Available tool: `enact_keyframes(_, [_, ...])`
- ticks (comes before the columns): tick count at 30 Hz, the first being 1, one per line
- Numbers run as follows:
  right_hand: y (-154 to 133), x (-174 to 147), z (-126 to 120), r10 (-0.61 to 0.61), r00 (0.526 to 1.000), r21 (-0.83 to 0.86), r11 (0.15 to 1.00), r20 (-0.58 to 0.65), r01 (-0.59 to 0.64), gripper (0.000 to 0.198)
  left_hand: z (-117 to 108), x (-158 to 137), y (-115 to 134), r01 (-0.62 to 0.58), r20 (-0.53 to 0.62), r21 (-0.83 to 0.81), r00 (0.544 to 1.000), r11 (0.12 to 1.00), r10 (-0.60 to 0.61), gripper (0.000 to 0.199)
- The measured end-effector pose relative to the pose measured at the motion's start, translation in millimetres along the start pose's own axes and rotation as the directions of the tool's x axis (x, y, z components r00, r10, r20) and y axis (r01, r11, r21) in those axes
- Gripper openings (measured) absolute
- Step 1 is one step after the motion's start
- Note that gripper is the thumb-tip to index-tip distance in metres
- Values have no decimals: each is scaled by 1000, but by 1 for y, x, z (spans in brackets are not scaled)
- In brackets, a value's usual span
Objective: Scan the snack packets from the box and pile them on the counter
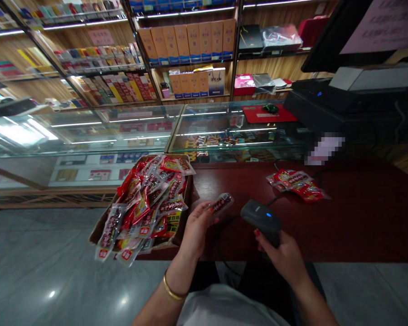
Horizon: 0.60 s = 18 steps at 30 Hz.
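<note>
While I look down through the head view, with twelve o'clock straight away from me, my left grip (pixel 203 216) is closed on one snack packet (pixel 221 204), pinching its near end. That packet sits at about two o'clock from the grip, held above the tabletop (pixel 360 217). Its long axis runs from eight toward two, so the far end, with a small pale patch that may be a printed code, pokes out free of my fingers.

My right grip (pixel 281 246) is wrapped around the handle of a scanner (pixel 258 215) that shows a blue light (pixel 269 215). The scanner's nose points to roughly ten o'clock, facing the packet's free end from its four o'clock side. The two look just beside each other and apart, though I can't tell the true gap in depth.

At nine to ten o'clock from my left grip, a cardboard box (pixel 95 232) is heaped with similar packets, a few hanging over its near rim. Between one and two o'clock from the scanner, a small pile of red packets (pixel 297 183) lies on the tabletop, nearer my right grip than my left.
</note>
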State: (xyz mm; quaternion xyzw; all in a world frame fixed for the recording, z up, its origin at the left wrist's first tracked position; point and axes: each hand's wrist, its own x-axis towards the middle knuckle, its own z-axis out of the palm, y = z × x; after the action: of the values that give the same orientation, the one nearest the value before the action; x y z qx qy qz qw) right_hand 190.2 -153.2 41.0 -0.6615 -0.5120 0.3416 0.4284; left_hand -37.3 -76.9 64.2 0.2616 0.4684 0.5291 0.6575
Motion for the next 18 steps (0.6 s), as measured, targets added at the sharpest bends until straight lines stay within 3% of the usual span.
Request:
enact_keyframes(4, [6,-1,0,17,999,-13,1000,50,-16,32,-8,4,-9,-30,-26,100,999,995,33,41])
enact_keyframes(9, [15,-7,2,23,999,-35,999,43,-21,36,-15,13,-19,-15,8,60,1000,998,15,54])
enact_keyframes(18, [25,-9,9,52,998,37,998,30,-53,38,-21,21,-29,5,-5,3,1000,1000,-5,38])
